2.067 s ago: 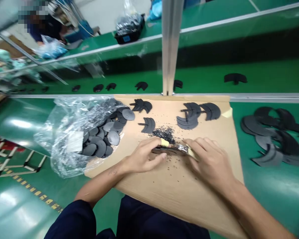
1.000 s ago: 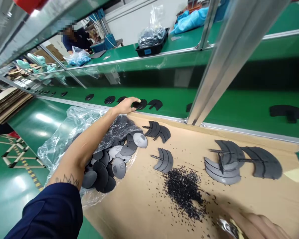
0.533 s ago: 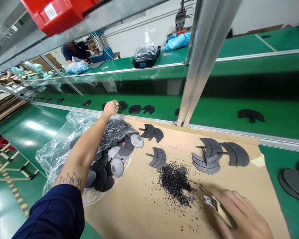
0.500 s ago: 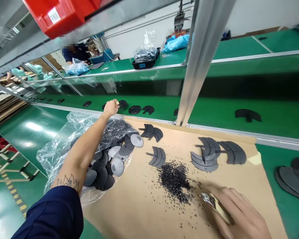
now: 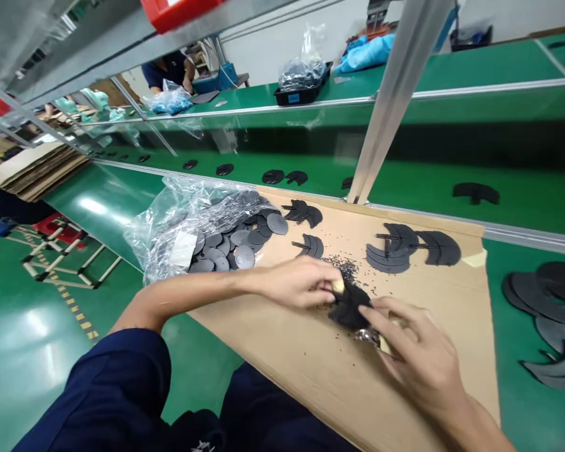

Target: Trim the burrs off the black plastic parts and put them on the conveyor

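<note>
My left hand (image 5: 301,282), with cream tape on one fingertip, grips a dark, ribbed plastic piece (image 5: 349,307) over the cardboard sheet (image 5: 339,370). My right hand (image 5: 419,351) is shut on a small metal cutter (image 5: 368,337) wrapped in cream tape, and the cutter touches the piece's lower edge. Just behind the piece lies a heap of black plastic crumbs (image 5: 343,267). Several fan-shaped dark pieces (image 5: 390,248) rest on the cardboard beyond my hands. A clear plastic bag (image 5: 188,213) of round grey discs lies to my left.
A green conveyor belt (image 5: 499,207) carries dark pieces behind an aluminium rail (image 5: 522,231), and an upright aluminium post (image 5: 390,107) stands beyond it. More dark pieces (image 5: 541,301) lie at right. A person (image 5: 164,69) works at a far bench beside a black tray (image 5: 301,94).
My left hand has come back from the far belt edge and now holds a dark piece against the cutter. The view has swung, moving the cardboard and the pieces on it to the right.
</note>
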The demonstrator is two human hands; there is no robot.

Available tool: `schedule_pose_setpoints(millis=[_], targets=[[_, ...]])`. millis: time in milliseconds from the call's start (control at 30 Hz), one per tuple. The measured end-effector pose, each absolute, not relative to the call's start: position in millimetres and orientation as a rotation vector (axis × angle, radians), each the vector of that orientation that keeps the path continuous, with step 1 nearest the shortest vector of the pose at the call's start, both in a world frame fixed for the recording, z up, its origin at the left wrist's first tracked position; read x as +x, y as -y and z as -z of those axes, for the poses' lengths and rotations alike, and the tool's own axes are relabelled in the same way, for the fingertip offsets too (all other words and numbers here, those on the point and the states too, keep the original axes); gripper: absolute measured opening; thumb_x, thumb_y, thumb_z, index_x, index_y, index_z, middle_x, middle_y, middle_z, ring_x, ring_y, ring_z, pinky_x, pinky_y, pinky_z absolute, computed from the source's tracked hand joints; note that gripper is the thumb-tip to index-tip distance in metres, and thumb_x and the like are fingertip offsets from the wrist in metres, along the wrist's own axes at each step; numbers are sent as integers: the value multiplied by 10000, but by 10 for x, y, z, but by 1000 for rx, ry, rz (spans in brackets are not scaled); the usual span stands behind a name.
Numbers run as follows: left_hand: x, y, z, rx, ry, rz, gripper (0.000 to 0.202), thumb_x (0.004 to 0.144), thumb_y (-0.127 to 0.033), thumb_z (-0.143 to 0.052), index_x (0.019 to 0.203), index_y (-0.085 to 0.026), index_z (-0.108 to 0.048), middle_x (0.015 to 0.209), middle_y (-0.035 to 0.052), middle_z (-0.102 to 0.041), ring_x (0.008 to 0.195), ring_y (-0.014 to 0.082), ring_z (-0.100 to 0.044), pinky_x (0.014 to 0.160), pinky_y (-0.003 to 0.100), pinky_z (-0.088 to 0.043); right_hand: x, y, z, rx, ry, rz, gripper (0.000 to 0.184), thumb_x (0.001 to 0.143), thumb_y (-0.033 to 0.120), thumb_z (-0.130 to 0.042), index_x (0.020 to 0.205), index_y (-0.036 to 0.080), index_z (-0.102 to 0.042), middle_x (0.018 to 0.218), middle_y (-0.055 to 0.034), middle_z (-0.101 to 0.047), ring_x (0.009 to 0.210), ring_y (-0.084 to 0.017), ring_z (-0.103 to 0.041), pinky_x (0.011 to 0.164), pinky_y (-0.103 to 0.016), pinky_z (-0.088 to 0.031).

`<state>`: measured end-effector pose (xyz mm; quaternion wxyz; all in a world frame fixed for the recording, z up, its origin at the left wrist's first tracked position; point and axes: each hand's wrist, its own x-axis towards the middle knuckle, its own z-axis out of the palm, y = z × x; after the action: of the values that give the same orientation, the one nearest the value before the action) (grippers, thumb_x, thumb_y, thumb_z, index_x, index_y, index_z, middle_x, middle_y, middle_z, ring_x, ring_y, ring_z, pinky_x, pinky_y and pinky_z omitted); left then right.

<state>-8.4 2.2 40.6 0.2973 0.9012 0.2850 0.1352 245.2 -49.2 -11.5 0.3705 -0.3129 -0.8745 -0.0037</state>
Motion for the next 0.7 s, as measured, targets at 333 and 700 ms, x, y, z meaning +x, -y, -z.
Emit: schedule_pose_setpoints(millis=[333,700], targets=[[-958,-398,-316,2578,-1742,-66,216,980,-182,-458,1042,-171,-665,1108,100,-684,1063,240,-627,899,355,-516,2431,467,111,-785,2180,-58,330,857,32,-522,1106,207,-650,915,-80,-721,828,-219,-681,690,-335,-528],[-1263,-412,-166,2456,-1936,237,254,871,-56,-482,993,-189,-661,1064,103,-648,1038,265,-653,802,314,-519,2421,479,127,-823,2190,-71,314,863,30,-511,1099,206,-619,930,-81,-725,836,-215,-671,710,-337,-514]])
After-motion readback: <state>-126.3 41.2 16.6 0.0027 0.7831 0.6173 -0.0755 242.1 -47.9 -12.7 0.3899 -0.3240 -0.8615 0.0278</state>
